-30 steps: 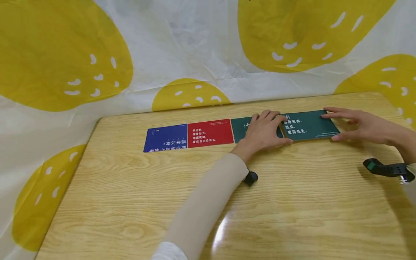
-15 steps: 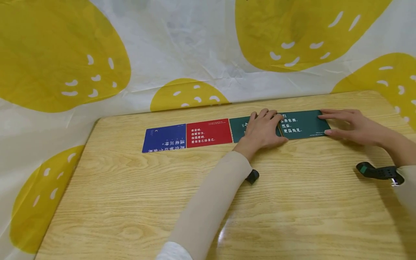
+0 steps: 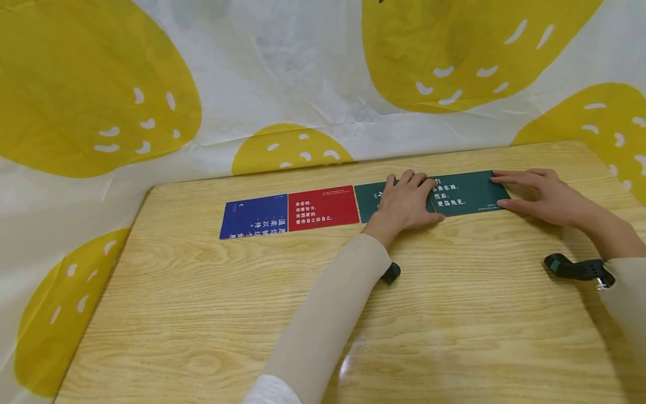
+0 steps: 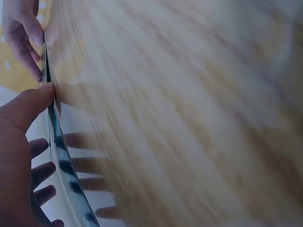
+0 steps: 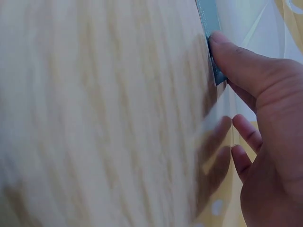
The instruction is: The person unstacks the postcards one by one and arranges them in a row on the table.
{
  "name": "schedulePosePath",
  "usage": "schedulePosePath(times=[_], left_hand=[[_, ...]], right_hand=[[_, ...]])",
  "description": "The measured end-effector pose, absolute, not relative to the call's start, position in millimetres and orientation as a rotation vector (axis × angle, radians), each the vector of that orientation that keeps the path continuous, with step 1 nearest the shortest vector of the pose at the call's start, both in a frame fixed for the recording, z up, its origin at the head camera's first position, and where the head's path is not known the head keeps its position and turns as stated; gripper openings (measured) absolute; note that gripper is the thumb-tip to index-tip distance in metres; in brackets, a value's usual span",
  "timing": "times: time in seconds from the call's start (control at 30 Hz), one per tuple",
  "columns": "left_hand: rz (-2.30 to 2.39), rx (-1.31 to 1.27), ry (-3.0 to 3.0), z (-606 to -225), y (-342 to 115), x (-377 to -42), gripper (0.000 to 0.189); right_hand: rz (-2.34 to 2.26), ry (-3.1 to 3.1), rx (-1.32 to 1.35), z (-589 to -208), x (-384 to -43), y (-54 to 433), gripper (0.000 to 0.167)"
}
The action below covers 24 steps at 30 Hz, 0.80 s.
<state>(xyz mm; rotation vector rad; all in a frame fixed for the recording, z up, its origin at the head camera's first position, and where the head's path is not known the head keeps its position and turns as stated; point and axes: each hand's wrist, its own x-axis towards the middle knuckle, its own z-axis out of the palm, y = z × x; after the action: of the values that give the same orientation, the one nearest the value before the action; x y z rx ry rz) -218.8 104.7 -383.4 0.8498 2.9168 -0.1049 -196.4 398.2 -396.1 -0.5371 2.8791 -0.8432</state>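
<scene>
Four-sided printed cards lie in a row on the table: blue [image 3: 254, 216], red [image 3: 324, 207], then two dark green ones, all with white writing. My left hand [image 3: 404, 205] rests over the left green card [image 3: 367, 202], fingers spread, covering much of it. Its thumb touches the front edge where the two green cards meet. At the row's right end, my right hand [image 3: 545, 196] holds the right green card [image 3: 469, 193] by its short side, thumb at the front corner and index finger at the back corner. In the right wrist view the thumb [image 5: 236, 54] lies on the card's corner.
The wooden table [image 3: 227, 320] extends in front of the row. Behind it hangs a white cloth [image 3: 282, 67] with yellow shapes. A black wrist device [image 3: 577, 268] sits below my right hand, and another dark one [image 3: 391, 273] is by my left wrist.
The right green card has slid left against its neighbour, and it lies flatter. My right hand has moved left with it. The left hand has stayed over the left green card.
</scene>
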Motion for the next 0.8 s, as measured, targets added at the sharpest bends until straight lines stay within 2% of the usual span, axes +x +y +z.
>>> schedulePosePath(times=[0.8], left_hand=[[-0.131, 0.841, 2.902, -384.6, 105.0, -214.8, 0.062]], right_hand=[[-0.854, 2.854, -0.536, -397.9, -199.7, 399.3, 0.057]])
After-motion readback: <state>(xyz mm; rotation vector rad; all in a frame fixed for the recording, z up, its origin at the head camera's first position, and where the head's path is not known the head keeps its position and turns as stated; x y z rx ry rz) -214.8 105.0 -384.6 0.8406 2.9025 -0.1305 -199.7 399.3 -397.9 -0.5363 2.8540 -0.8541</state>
